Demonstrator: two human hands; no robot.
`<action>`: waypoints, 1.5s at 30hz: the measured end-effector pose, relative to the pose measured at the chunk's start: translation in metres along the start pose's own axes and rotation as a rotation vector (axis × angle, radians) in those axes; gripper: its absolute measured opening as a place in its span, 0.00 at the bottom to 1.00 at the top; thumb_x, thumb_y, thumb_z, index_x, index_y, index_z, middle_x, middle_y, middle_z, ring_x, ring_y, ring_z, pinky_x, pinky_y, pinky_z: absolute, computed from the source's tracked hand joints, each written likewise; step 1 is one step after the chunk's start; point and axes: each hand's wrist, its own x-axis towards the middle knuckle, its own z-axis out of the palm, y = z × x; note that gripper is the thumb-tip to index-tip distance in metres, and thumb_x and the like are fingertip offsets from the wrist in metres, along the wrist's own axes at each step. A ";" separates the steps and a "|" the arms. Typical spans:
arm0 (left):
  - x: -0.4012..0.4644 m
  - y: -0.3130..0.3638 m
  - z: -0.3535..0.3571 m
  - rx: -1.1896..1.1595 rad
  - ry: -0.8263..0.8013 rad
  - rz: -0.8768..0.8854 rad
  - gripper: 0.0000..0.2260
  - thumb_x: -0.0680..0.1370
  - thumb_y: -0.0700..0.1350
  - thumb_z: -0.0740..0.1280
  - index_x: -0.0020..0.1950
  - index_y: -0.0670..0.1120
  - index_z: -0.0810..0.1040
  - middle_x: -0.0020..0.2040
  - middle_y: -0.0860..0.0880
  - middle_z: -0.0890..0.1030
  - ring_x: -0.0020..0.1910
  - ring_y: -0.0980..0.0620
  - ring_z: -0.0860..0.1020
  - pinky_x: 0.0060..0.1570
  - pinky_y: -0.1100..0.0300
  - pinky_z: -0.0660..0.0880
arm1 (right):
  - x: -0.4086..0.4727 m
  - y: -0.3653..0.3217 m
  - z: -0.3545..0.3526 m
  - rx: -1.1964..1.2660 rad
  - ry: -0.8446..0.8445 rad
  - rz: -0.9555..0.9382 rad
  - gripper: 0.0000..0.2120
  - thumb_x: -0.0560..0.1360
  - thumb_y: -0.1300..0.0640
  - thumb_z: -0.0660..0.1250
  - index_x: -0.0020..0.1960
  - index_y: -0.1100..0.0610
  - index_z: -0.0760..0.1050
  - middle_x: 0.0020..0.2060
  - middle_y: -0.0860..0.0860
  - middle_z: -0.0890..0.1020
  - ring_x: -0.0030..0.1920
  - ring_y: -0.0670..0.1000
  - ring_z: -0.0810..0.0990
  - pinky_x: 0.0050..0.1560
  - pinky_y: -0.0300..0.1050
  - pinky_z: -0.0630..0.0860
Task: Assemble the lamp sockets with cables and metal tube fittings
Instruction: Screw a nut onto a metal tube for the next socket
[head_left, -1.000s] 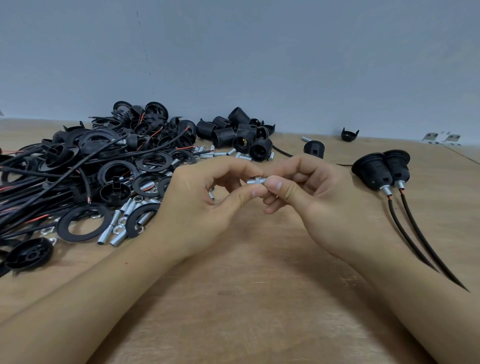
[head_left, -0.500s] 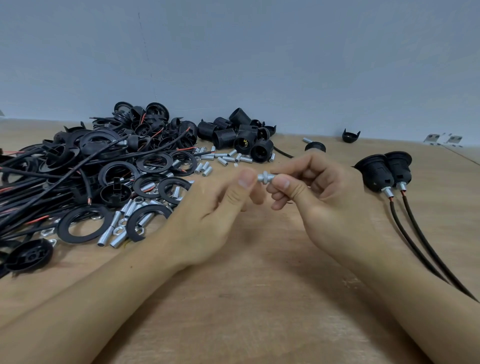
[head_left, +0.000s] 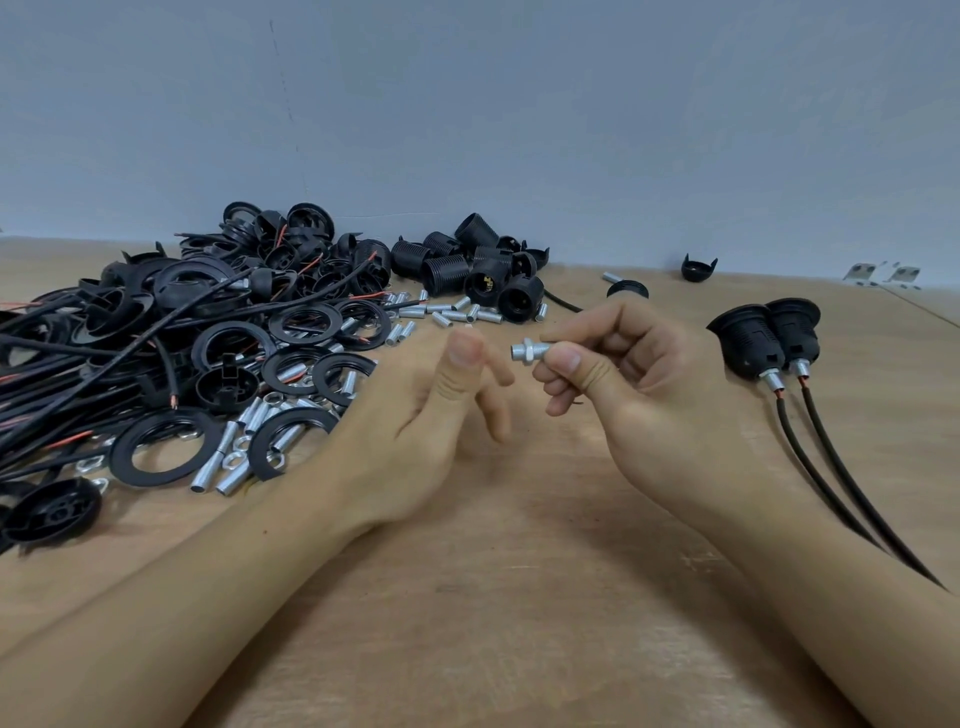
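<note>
The right hand pinches a short metal tube fitting between thumb and forefinger, with a nut seated near its free end. The left hand is just beside it, fingers relaxed, not touching the fitting. On the wooden table, black rings, cables and loose tubes are heaped at left. Two assembled sockets with cables lie at right.

Nothing legible anywhere: no text, label, brand, number or sign to read.
</note>
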 end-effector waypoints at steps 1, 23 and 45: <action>0.000 -0.001 -0.001 0.010 0.004 -0.012 0.35 0.78 0.69 0.40 0.45 0.52 0.82 0.49 0.54 0.80 0.54 0.54 0.77 0.54 0.58 0.70 | 0.000 0.000 0.000 0.007 0.004 0.003 0.13 0.76 0.72 0.66 0.40 0.55 0.77 0.32 0.52 0.83 0.32 0.47 0.80 0.35 0.38 0.78; -0.001 0.002 -0.003 0.113 -0.028 -0.010 0.20 0.73 0.58 0.69 0.62 0.51 0.75 0.53 0.57 0.78 0.54 0.50 0.77 0.53 0.54 0.73 | 0.000 0.001 -0.001 -0.013 -0.018 0.023 0.10 0.76 0.71 0.66 0.42 0.58 0.77 0.35 0.56 0.83 0.34 0.48 0.81 0.36 0.39 0.79; -0.001 0.005 0.000 -0.055 -0.016 -0.128 0.24 0.82 0.56 0.56 0.30 0.48 0.74 0.26 0.50 0.79 0.26 0.49 0.77 0.33 0.57 0.74 | -0.003 0.007 0.003 -0.087 -0.120 0.007 0.10 0.75 0.70 0.68 0.41 0.56 0.76 0.35 0.56 0.81 0.34 0.51 0.80 0.37 0.37 0.78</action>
